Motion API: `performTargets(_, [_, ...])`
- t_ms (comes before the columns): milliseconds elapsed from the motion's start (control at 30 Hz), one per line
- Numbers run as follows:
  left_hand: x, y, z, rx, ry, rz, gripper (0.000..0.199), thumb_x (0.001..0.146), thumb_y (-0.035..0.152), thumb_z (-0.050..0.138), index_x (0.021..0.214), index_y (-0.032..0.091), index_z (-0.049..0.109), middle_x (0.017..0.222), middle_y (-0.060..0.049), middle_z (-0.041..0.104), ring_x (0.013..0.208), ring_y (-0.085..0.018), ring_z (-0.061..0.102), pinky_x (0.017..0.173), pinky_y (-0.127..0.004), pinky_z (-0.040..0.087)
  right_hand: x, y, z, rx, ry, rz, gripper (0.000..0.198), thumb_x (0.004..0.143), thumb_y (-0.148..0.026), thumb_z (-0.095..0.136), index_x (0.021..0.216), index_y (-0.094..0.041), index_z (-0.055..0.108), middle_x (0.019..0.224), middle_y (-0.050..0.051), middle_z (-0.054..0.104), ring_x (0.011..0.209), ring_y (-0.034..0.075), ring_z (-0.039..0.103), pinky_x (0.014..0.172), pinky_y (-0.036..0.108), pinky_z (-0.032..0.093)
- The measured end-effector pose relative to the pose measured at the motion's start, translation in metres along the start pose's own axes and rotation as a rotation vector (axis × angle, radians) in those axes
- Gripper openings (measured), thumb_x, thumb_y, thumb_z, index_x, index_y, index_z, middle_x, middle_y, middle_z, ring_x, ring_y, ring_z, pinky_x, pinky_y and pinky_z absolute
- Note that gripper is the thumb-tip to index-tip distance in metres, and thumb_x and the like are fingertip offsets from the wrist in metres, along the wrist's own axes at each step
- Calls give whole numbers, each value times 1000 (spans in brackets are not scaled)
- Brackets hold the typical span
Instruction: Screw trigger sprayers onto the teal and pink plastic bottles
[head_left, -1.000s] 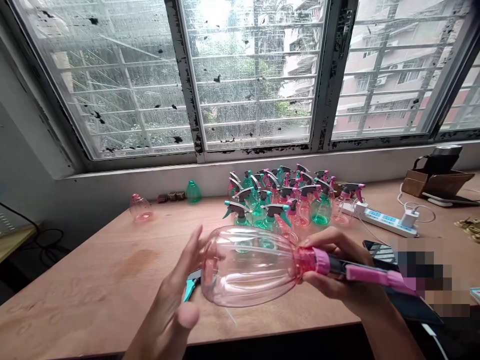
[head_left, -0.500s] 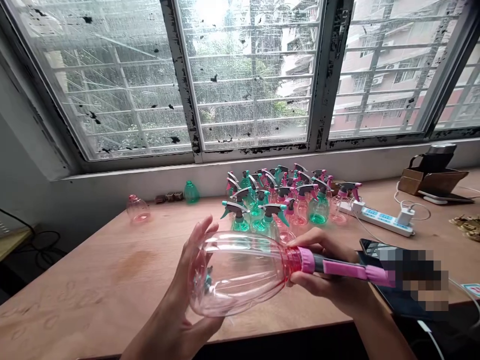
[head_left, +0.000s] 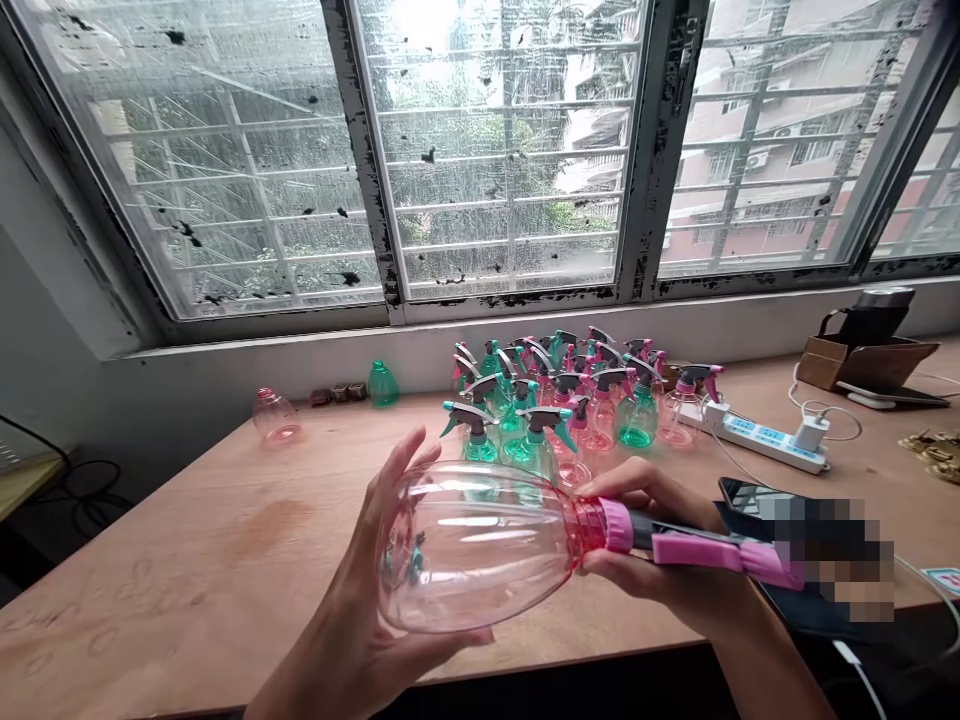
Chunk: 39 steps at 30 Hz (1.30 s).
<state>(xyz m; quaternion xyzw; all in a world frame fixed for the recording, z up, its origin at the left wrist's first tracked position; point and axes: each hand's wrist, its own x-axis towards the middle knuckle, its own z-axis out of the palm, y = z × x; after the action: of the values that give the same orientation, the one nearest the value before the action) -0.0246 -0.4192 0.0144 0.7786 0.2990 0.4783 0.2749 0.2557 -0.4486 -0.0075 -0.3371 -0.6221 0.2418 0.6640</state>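
Both hands on the pink spray bottle (head_left: 480, 545) now: left hand (head_left: 367, 610) has wrapped its base, right hand (head_left: 652, 560) pinches the pink trigger head (head_left: 697, 548), over the worktop (head_left: 187, 560).

Clear pink plastic spray bottle (head_left: 480, 545), empty, lying horizontally above the table edge, base to the left, neck to the right; pink collar and pink trigger head (head_left: 697, 548) fitted on.

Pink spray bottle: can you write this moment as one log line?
left hand: cups base of pink spray bottle | right hand: grips its pink sprayer | bottle: sideways above table | behind: group of spray bottles
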Motion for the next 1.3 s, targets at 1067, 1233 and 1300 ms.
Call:
performTargets(1067, [-5,-16,-23,20,-102,168,97,109,32,78,178,63,19,191,-1,31,165,-33,53,129,-51,53,-2,-4,3,195,-35,187,44,83,-56,103,103,-24,81,77,3,83,62,18,76,54,25,57])
performTargets(1233, [-7,-12,-19,-16,-81,22,106,97,63,84,180,58,19,192,-4,27,173,-44,35,136,-67,38,-1,-5,3,130,-24,146,40,77,-44,109,101,-26,83,79,2,83,65,17,75,56,24,57])
performTargets(1300, [-7,-8,-17,-24,-93,10,102,96,68,83,181,51,28,191,-6,29,172,-45,38,137,-63,40,-2,-5,3,132,-31,167,40,79,-47,108,102,-25,83,79,2,84,63,17,76,54,24,57])
